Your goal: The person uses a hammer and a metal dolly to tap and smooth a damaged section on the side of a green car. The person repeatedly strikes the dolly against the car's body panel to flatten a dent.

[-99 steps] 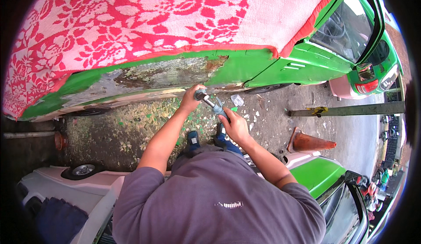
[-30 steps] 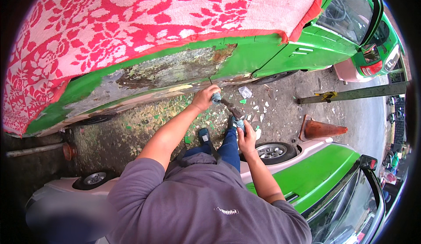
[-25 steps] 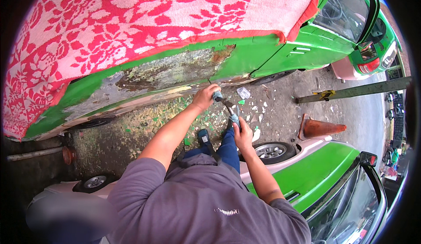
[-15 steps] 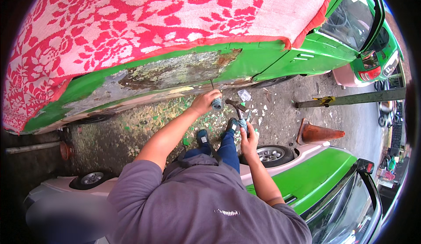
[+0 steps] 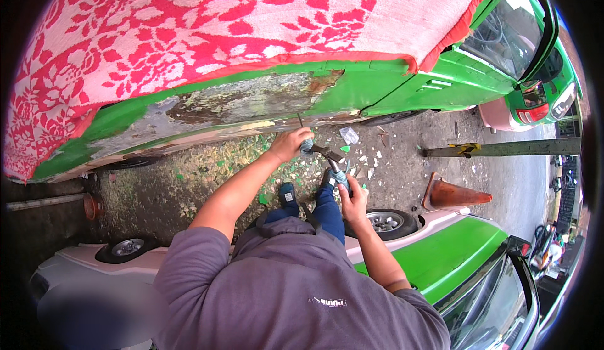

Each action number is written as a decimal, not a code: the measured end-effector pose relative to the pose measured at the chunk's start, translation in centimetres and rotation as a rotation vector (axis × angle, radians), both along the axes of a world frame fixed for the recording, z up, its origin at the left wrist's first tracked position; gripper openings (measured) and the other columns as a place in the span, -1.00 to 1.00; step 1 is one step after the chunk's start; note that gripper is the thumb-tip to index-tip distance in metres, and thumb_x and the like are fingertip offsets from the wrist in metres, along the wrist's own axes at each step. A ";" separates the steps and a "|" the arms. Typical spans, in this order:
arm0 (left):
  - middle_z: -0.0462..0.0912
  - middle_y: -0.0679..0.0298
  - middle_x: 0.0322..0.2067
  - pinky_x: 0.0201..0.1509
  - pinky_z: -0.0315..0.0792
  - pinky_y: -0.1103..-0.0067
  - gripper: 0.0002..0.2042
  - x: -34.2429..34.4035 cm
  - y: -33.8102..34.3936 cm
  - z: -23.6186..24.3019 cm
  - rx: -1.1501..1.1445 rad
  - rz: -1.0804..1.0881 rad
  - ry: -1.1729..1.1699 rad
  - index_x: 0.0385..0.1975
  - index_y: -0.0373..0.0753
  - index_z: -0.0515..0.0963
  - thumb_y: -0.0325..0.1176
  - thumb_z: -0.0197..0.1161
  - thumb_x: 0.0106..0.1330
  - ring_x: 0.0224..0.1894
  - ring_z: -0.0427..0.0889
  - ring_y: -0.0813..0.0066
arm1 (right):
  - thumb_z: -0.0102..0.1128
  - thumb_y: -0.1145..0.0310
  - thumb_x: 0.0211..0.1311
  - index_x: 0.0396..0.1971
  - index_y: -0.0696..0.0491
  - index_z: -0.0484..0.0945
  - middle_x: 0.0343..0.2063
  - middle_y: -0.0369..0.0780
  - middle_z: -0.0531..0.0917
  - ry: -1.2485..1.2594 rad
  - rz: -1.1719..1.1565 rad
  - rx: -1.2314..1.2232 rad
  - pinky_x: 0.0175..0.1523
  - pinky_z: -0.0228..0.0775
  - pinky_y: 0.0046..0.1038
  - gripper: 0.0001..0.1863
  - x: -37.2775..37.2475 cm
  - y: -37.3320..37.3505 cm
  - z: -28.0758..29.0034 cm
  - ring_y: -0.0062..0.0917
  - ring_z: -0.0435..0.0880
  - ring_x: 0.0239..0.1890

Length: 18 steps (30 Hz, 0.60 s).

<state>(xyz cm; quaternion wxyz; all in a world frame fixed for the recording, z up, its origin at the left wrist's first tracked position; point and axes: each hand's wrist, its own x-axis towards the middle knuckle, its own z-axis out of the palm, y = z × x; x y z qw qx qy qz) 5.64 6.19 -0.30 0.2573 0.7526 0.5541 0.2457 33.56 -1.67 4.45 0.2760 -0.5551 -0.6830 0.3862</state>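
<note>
In my left hand [image 5: 289,145] is a chisel [image 5: 306,146] with a blue-wrapped handle. Its thin metal shaft points at the lower side of a green car [image 5: 371,89], where a long patch of bare, rusty, flaking surface [image 5: 242,103] shows. My right hand [image 5: 354,203] is closed round the blue-wrapped grip of a hammer [image 5: 328,153]. The hammer's head is at the butt end of the chisel; whether they touch I cannot tell.
A red and pink floral cloth [image 5: 251,16] covers the car's upper part. Paint flakes litter the ground [image 5: 189,189] by my feet. Behind me stands another green and pink car [image 5: 447,252]. On the right are an orange traffic cone [image 5: 454,192] and a post [image 5: 516,148].
The hammer has swung left and its head has come up to the chisel's butt end. My left hand has shifted slightly left and up with the chisel.
</note>
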 end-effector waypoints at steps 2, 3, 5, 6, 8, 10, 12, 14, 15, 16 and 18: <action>0.56 0.34 0.05 -0.02 0.55 0.28 -0.59 0.3 0.4 0.3 -0.008 0.004 -0.007 -0.06 -0.03 0.51 -0.56 0.24 0.05 -0.06 0.63 0.06 | 0.24 0.26 0.28 0.03 0.21 0.50 -0.26 0.06 0.67 0.003 0.020 0.042 -0.10 0.50 -0.28 -0.58 0.3 -0.1 0.0 -0.10 0.69 -0.22; 0.56 0.35 0.04 -0.03 0.55 0.28 -0.59 0.3 0.6 0.4 -0.010 -0.003 -0.008 -0.06 -0.03 0.51 -0.56 0.25 0.05 -0.07 0.63 0.06 | 0.24 0.26 0.28 0.03 0.20 0.50 -0.27 0.05 0.67 0.027 0.025 0.122 -0.12 0.50 -0.27 -0.59 0.5 -0.1 -0.2 -0.10 0.69 -0.23; 0.57 0.35 0.04 -0.04 0.55 0.29 -0.60 0.3 1.0 0.4 0.002 -0.007 -0.017 -0.07 -0.04 0.51 -0.56 0.25 0.05 -0.07 0.63 0.06 | 0.24 0.26 0.28 0.02 0.18 0.51 -0.28 0.03 0.67 0.075 0.039 0.280 -0.15 0.51 -0.26 -0.60 0.9 0.0 -0.4 -0.09 0.68 -0.25; 0.57 0.35 0.04 -0.04 0.56 0.29 -0.60 0.3 1.3 0.4 0.016 -0.003 -0.024 -0.07 -0.04 0.51 -0.56 0.25 0.05 -0.07 0.63 0.06 | 0.23 0.27 0.28 0.02 0.17 0.51 -0.28 0.02 0.67 0.007 0.062 0.247 -0.17 0.51 -0.24 -0.61 0.8 0.6 -0.6 -0.08 0.68 -0.26; 0.57 0.36 0.03 -0.04 0.56 0.30 -0.60 0.4 1.2 0.2 0.010 0.000 -0.009 -0.08 -0.05 0.51 -0.56 0.25 0.05 -0.07 0.63 0.06 | 0.22 0.27 0.28 0.01 0.14 0.51 -0.28 0.00 0.66 -0.127 0.104 0.182 -0.21 0.50 -0.21 -0.63 0.2 2.2 -0.9 -0.07 0.67 -0.29; 0.57 0.37 0.04 -0.03 0.56 0.30 -0.61 0.6 0.9 0.1 -0.029 0.000 0.037 -0.08 -0.06 0.51 -0.56 0.25 0.05 -0.06 0.63 0.07 | 0.21 0.28 0.28 0.00 0.12 0.51 -0.28 -0.01 0.66 -0.110 0.105 0.168 -0.24 0.49 -0.18 -0.65 0.7 2.8 -1.0 -0.07 0.66 -0.30; 0.57 0.37 0.04 -0.03 0.55 0.31 -0.60 0.8 0.9 0.5 -0.036 0.023 0.018 -0.08 -0.06 0.50 -0.57 0.25 0.05 -0.06 0.62 0.06 | 0.23 0.28 0.26 -0.01 0.12 0.51 -0.28 -0.02 0.65 -0.024 0.099 0.222 -0.26 0.49 -0.19 -0.65 1.4 3.2 -1.6 -0.08 0.67 -0.31; 0.56 0.37 0.04 -0.03 0.55 0.31 -0.61 0.9 1.3 0.8 -0.023 0.035 0.008 -0.09 -0.06 0.51 -0.58 0.25 0.05 -0.04 0.62 0.07 | 0.24 0.28 0.25 -0.01 0.11 0.51 -0.29 -0.02 0.65 0.028 0.153 0.278 -0.26 0.50 -0.19 -0.63 2.2 3.4 -1.8 -0.09 0.67 -0.32; 0.56 0.37 0.04 -0.04 0.55 0.31 -0.61 1.1 1.4 0.9 -0.036 0.047 0.015 -0.09 -0.06 0.51 -0.58 0.25 0.05 -0.05 0.62 0.07 | 0.25 0.28 0.24 -0.01 0.11 0.51 -0.30 -0.03 0.65 0.052 0.181 0.307 -0.26 0.50 -0.19 -0.63 2.5 3.6 -1.8 -0.10 0.67 -0.33; 0.56 0.38 0.04 -0.04 0.54 0.30 -0.61 1.3 1.4 1.0 -0.049 0.059 0.022 -0.09 -0.06 0.51 -0.58 0.25 0.06 -0.05 0.62 0.08 | 0.27 0.27 0.22 -0.01 0.11 0.51 -0.32 -0.04 0.64 0.049 0.192 0.379 -0.26 0.50 -0.18 -0.62 2.3 3.7 -2.6 -0.11 0.67 -0.35; 0.56 0.38 0.03 -0.05 0.54 0.29 -0.61 2.0 1.0 0.5 -0.062 0.055 0.038 -0.08 -0.06 0.51 -0.58 0.25 0.06 -0.06 0.63 0.09 | 0.27 0.28 0.23 0.01 0.11 0.50 -0.31 -0.03 0.65 -0.070 0.228 0.202 -0.25 0.50 -0.19 -0.61 1.4 4.3 -2.2 -0.09 0.66 -0.34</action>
